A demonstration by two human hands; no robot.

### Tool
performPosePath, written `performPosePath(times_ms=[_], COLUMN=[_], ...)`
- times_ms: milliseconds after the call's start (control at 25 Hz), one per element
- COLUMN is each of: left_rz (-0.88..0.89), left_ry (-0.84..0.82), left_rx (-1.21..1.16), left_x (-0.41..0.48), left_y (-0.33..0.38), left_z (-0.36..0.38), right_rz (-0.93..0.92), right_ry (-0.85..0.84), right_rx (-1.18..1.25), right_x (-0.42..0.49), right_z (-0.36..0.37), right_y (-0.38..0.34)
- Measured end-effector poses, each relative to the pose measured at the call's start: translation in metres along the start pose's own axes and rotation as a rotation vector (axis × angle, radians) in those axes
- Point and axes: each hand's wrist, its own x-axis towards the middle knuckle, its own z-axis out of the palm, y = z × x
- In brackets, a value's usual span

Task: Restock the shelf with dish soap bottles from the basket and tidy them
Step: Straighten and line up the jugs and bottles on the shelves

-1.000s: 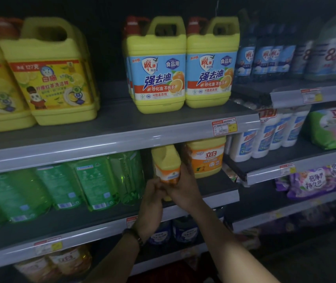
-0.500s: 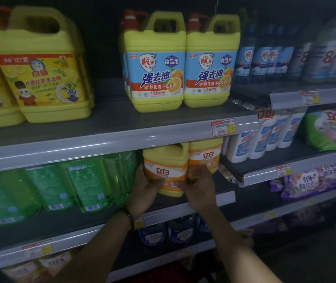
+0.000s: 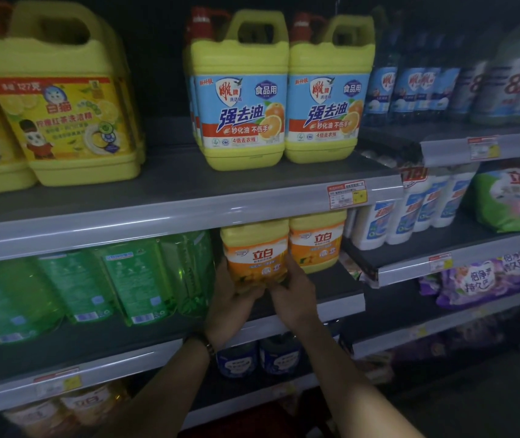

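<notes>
Head view of a dimly lit shop rack. The dish soap bottle (image 3: 254,251), yellow with an orange label, stood upright at the front of the middle shelf (image 3: 334,287), and it serves here as the landmark. The left hand (image 3: 227,298) held its lower left side and the right hand (image 3: 295,292) its lower right side and front. Each grip was closed round the bottle with curled fingers. The hands covered the base, so whether it rested on the shelf could not be told. Just to the right of the bottle, touching or nearly touching it, stood a second orange-labelled bottle (image 3: 317,240), set slightly farther back. To the left of the bottle lay a row of green bottles (image 3: 132,279), close to it. Above the bottle ran the upper shelf (image 3: 157,216), which carried two yellow jugs with blue labels (image 3: 241,99) directly overhead and larger yellow jugs (image 3: 62,115) well to the upper left. A price tag (image 3: 346,195) sat on that shelf's edge, up and to the right of the bottle. Below the bottle, on the next shelf down, stood blue-labelled containers (image 3: 257,358). Farther right of the bottle, on a neighbouring rack, stood white bottles (image 3: 379,222). A dark wristband (image 3: 208,344) circled the left wrist, below the bottle.
</notes>
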Motion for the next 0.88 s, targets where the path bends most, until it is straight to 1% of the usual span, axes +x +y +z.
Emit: performPosePath(times_ms=[120, 280, 440, 560, 640, 720, 800, 880], left_rz=[-0.023, -0.019, -0.04, -0.056, -0.069, -0.117, -0.144, -0.181], left_ry=[-0.007, -0.012, -0.079, -0.137, -0.159, -0.156, -0.14, -0.063], left_rx=[-0.011, 0.012, 0.06, 0.132, 0.2, 0.231, 0.287, 0.326], left_x=[0.002, 0.005, 0.003, -0.006, -0.023, -0.046, -0.068, -0.095], left_y=[-0.001, 0.005, 0.018, 0.023, 0.019, 0.014, 0.012, 0.013], left_z=[0.002, 0.001, -0.008, -0.025, -0.043, -0.072, -0.108, -0.154], right_rz=[-0.035, -0.025, -0.087, -0.111, -0.077, -0.091, -0.067, -0.055], right_ry=[-0.032, -0.05, -0.056, -0.012, 0.043, 0.05, -0.023, -0.133], right_rx=[-0.029, -0.034, 0.037, 0.016, -0.029, -0.054, -0.075, -0.097], right_x=[0.007, 0.01, 0.006, -0.001, -0.014, -0.034, -0.053, -0.072], right_z=[-0.002, -0.003, -0.001, 0.016, 0.031, 0.048, 0.066, 0.093], right_y=[0.003, 0.005, -0.002, 0.0, 0.0, -0.014, -0.033, -0.051])
